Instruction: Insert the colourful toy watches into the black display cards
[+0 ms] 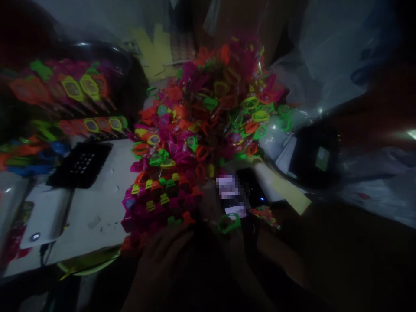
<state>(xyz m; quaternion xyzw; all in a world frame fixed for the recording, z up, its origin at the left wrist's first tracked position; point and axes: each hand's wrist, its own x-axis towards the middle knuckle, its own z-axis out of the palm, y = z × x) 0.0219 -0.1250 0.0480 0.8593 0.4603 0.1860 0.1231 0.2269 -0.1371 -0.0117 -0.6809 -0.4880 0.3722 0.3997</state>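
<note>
A big heap of bright plastic toy watches (208,121) in pink, orange, green and yellow fills the middle of the table. At its near end lies a tight bundle of pink and orange ones (159,199). My left hand (162,264) is a dark shape just below that bundle, and its fingers are lost in shadow. My right hand (240,251) comes in from the lower right beside it. A green toy watch (229,223) sits at its fingertips; I cannot tell whether it is gripped.
Rows of carded toy watches (74,91) lean at the left. A black calculator (81,164) and a white flat device (45,216) lie on the white table (97,216). A black box (316,156), a yellow strip (289,190) and clear plastic bags (325,65) stand at the right.
</note>
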